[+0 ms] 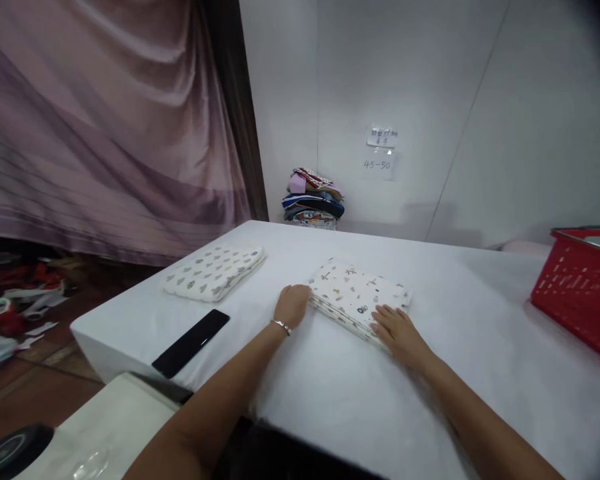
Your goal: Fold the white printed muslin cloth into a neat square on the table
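A folded white cloth with a small scattered print lies on the white table, its stacked layers showing along the near edge. My left hand, with a silver bracelet at the wrist, is closed at the cloth's left corner and seems to pinch its edge; the fingertips are partly hidden. Flat on the near right corner of the cloth rests my right hand, fingers stretched out.
Another folded cloth with a grey print lies on the table's left side, near a black phone. A red basket stands at the right. Stacked fabrics sit beyond the far edge. A cream surface adjoins the front left.
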`<state>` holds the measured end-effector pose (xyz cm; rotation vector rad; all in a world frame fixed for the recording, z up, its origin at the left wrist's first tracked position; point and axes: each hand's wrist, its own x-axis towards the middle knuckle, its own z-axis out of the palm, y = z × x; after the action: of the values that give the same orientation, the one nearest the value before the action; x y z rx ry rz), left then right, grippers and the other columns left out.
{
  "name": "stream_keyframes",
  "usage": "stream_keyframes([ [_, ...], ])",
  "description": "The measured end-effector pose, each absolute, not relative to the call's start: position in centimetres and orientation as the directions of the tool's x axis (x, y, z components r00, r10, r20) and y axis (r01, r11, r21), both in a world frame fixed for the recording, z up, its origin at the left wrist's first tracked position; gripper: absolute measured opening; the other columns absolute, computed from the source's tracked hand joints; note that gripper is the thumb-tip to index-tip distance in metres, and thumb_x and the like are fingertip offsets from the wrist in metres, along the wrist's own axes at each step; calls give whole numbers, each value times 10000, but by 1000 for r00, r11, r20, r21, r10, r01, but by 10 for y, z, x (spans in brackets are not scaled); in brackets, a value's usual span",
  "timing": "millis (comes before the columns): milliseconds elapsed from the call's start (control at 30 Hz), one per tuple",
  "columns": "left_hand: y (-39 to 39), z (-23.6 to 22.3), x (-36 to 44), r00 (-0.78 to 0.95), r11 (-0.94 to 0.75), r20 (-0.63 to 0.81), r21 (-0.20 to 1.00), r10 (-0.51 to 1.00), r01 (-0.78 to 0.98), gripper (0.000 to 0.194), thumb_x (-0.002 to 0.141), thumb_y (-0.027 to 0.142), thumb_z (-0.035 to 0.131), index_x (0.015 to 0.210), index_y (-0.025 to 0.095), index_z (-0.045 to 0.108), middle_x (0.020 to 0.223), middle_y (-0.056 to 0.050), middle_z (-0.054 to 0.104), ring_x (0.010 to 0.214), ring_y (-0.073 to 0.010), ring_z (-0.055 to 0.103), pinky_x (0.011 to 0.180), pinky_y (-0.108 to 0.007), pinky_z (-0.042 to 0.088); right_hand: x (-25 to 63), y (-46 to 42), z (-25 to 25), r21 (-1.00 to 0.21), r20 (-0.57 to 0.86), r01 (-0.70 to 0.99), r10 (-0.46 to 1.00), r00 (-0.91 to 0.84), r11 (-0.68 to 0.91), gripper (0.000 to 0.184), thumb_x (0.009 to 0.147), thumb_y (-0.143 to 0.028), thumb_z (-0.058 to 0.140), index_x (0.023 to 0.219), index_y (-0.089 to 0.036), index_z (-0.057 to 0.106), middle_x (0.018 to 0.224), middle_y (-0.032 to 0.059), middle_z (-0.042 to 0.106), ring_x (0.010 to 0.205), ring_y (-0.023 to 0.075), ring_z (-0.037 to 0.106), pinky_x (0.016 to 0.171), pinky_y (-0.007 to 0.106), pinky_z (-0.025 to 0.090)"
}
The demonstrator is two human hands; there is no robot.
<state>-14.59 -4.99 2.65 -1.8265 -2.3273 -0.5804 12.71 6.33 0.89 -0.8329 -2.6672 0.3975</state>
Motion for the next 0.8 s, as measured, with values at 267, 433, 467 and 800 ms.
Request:
stream_keyframes([
  [267,-54,2,-183,-563,309,319,584,763,750,351,826,289,461,1162,214,531,1166,-24,576,1049,-157,526,887,-285,431,131,43,11,-264,304,462,527,-794,847,357,869,-404,361,1127,-270,569,1189,35,566,1140,217,474,1015,446,306],
  [433,-39,6,-185,-488,232,301,605,819,762,344,797,256,494,1135,231,554,1127,-8,593,996,-147,540,872,-270,431,138,41,-6,-167,300,507,533,-791,846,401,876,-361,339,1220,-235,502,1267,48,496,1198,220,418,1025,452,310],
  [467,-36,6,-186,-482,227,292,611,826,759,323,789,243,498,1103,232,575,1088,-1,610,964,-143,552,865,-264,433,139,40,-8,-156,302,505,527,-794,849,402,877,-348,335,1230,-235,492,1280,46,482,1208,218,406,1029,452,308],
  [800,-29,-4,-192,-547,229,280,693,789,684,218,780,239,474,930,224,632,905,16,654,836,-136,584,770,-239,451,144,31,-7,-120,347,477,487,-802,871,405,875,-309,359,1262,-242,458,1299,41,461,1232,209,374,1034,439,316],
])
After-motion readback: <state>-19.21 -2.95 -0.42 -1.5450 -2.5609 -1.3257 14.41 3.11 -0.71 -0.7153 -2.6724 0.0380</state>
